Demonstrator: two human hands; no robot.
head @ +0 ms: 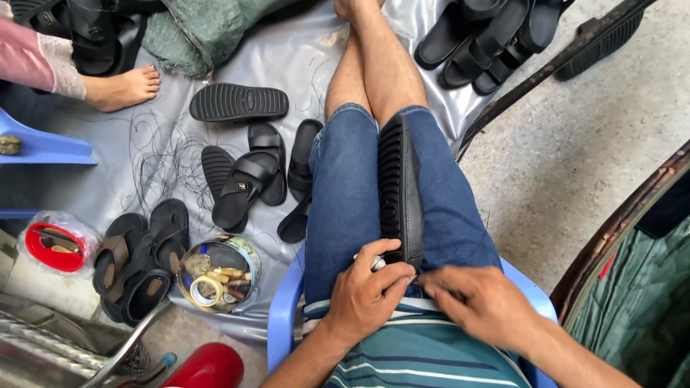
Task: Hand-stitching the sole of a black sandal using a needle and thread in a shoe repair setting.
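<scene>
The person sat on a blue plastic chair (282, 316) over a grey sheet (287, 65) spread on concrete floor (560, 165), sandals scattered about. A black sandal (399, 194) stood on edge between the thighs. The left hand (366, 291) pinched its near end; the right hand (481, 302) lay curled beside it, its grip hidden.
</scene>
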